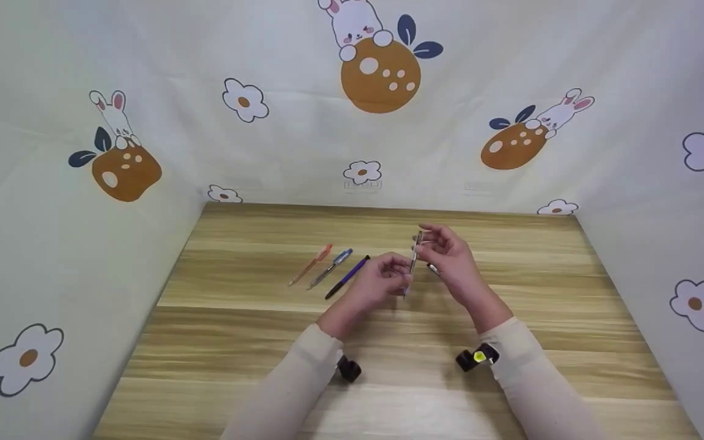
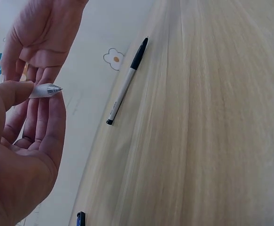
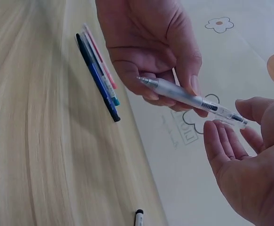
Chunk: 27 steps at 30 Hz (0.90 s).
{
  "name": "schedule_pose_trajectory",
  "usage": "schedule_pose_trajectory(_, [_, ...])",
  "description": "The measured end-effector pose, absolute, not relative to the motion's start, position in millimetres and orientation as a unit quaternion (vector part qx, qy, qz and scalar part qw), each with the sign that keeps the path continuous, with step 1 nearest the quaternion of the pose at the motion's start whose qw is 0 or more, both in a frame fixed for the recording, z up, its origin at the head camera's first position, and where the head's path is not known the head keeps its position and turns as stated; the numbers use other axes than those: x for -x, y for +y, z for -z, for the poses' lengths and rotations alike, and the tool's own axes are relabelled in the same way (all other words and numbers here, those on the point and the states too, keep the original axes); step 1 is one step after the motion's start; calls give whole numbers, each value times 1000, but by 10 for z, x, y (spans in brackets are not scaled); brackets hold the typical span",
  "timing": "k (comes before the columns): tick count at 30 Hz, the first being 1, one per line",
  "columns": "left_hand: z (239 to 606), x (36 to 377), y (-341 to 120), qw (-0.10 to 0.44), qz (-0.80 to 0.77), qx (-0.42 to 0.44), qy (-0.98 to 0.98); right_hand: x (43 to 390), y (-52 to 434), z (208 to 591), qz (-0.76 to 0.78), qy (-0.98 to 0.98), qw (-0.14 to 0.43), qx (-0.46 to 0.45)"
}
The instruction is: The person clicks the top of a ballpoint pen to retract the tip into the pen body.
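A clear retractable pen [image 1: 414, 260] with a frosted white grip [image 3: 174, 92] is held above the table. My left hand [image 1: 382, 278] pinches it by the grip between thumb and fingers, and its metal tip [image 2: 57, 89] sticks out. At the pen's clear push-button end, my right hand [image 1: 453, 260] has its thumb and fingers spread around it. A gap shows between that thumb and the pen in the right wrist view; whether another finger touches it, I cannot tell. A white pen with a black end [image 2: 127, 84] lies on the table by the right hand.
Left of the hands, an orange-red pen [image 1: 310, 266], a clear pen with a blue top [image 1: 330, 269] and a purple-blue pen with black ends [image 1: 348, 277] lie side by side. The wooden table [image 1: 223, 342] meets a printed cloth wall [image 1: 291, 146].
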<state>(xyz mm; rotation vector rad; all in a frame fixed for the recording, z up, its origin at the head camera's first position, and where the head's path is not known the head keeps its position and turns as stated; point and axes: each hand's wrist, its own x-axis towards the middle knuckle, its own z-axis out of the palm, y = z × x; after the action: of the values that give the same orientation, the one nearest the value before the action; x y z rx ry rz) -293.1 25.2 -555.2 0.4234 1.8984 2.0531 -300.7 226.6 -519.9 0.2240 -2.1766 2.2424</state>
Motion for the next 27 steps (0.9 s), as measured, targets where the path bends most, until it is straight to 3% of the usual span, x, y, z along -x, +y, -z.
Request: schedule_pose_trajectory(27, [5571,2875,277,153,-743,-138,637,2981,2173,5187,-688,-717,18,-108])
